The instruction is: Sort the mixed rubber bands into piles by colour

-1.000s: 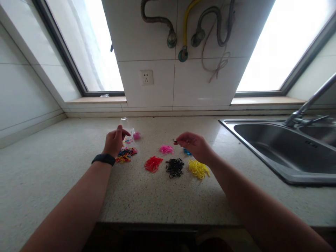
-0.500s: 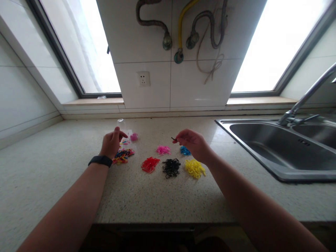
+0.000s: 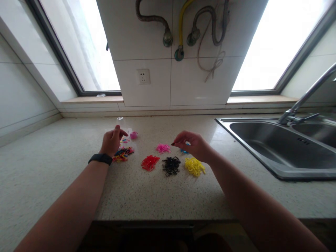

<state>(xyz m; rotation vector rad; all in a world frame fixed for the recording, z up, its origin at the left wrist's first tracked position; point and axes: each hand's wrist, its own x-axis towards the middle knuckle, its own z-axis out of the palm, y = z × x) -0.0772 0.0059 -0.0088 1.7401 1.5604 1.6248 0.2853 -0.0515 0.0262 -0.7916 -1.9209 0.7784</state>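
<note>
My right hand (image 3: 191,144) pinches a small dark rubber band (image 3: 173,144) between thumb and fingertips, above the counter near the pink pile. Sorted heaps of little bands lie below and around it: pink (image 3: 163,148), red (image 3: 150,163), black (image 3: 171,165), yellow (image 3: 194,166), and blue (image 3: 184,151), which the hand partly covers. My left hand (image 3: 112,140), a black band on its wrist, rests beside a mixed-colour heap (image 3: 125,153), thumb and index finger apart. Close to its fingers is a clear plastic container (image 3: 120,121); its full outline is hard to make out.
A pink object (image 3: 133,135) lies beside the clear container. At the right a steel sink (image 3: 252,147) with a faucet (image 3: 296,106) is set into the speckled counter (image 3: 147,199). Behind stands a tiled wall with a socket (image 3: 143,76) and hoses.
My right hand has lowered slightly, bringing the dark band down nearer the counter. The left hand stays almost in place beside the mixed heap.
</note>
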